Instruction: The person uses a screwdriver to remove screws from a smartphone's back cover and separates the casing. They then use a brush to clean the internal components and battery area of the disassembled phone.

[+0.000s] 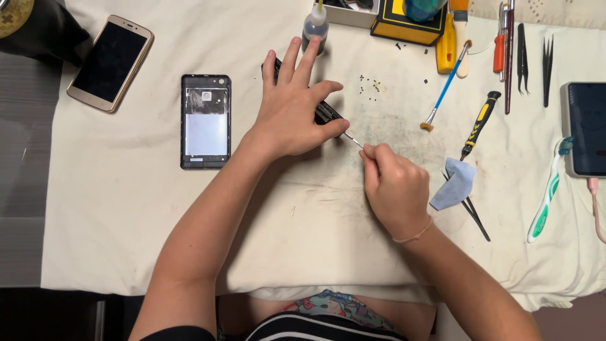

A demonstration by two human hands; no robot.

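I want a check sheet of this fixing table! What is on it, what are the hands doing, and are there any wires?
Surface: cream cloth over the table, grey smudges in the middle.
Job's things: dark opened phone under the left hand; thin metal tool pinched in the right hand, tip at the phone's edge.
Clutter: phone back frame, gold smartphone, tiny screws, dropper bottle, blue brush, yellow-black screwdriver, tweezers, blue wipe, green-white toothbrush.
Grips: left presses flat; right pinches shut.
Cables: pink cable plugged into a device at the right edge.
Surroundings: dark floor; yellow-black box at the top.
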